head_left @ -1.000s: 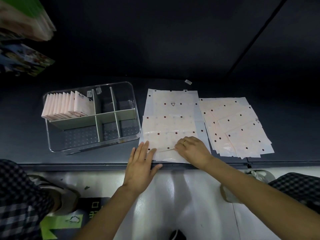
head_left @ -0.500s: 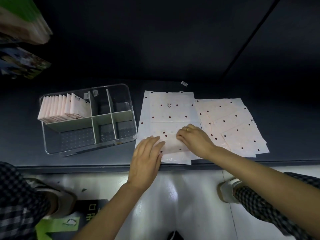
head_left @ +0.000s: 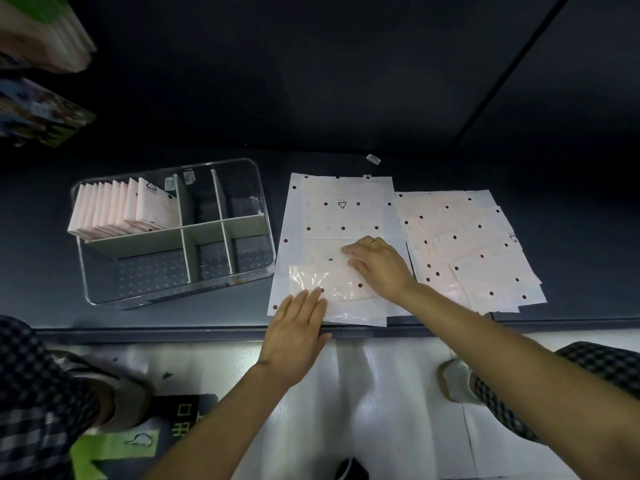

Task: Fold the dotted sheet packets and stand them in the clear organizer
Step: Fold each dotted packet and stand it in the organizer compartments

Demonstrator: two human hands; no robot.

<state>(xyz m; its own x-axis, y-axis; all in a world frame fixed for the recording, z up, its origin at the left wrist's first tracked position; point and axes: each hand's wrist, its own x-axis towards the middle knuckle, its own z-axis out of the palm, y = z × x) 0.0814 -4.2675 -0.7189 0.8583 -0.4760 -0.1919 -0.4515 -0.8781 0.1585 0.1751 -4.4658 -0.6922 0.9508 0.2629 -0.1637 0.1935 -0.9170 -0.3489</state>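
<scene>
Mid-fold: both hands flat, gripping nothing, left hand (head_left: 298,327) and right hand (head_left: 379,266) pressing the packet (head_left: 332,282). Crease looks unfinished, I think; next, fold again toward organizer (head_left: 263,271) size.

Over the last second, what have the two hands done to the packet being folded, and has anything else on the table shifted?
The right hand has carried the packet's near edge away from the person, folding it over, and now presses it flat. The left hand slid back to the packet's near edge, fingers straight. Nothing was picked up or released. The folded packets in the clear organizer and the loose stack at right stayed put.
</scene>
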